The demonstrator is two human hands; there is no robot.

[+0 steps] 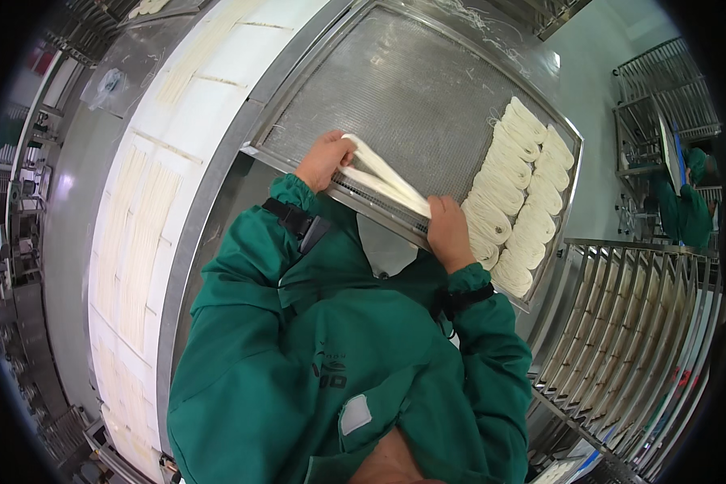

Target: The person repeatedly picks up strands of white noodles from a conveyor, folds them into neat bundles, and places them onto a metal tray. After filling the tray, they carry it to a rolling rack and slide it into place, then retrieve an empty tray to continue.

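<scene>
Both hands, left hand [324, 158] and right hand [448, 233], grip the ends of a white noodle bundle [383, 181] stretched over the near edge of the mesh tray [403, 89], beside rows of folded noodle bundles [518, 194]

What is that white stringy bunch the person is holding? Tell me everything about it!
The noodle bunch is a long hank of pale, soft-looking strands, stretched between both hands over the near edge of the mesh tray. The left hand grips one end, where the strands loop over; the right hand holds the other. It slants down toward the right. Folded noodle bundles lie in rows on the tray's right side.
</scene>
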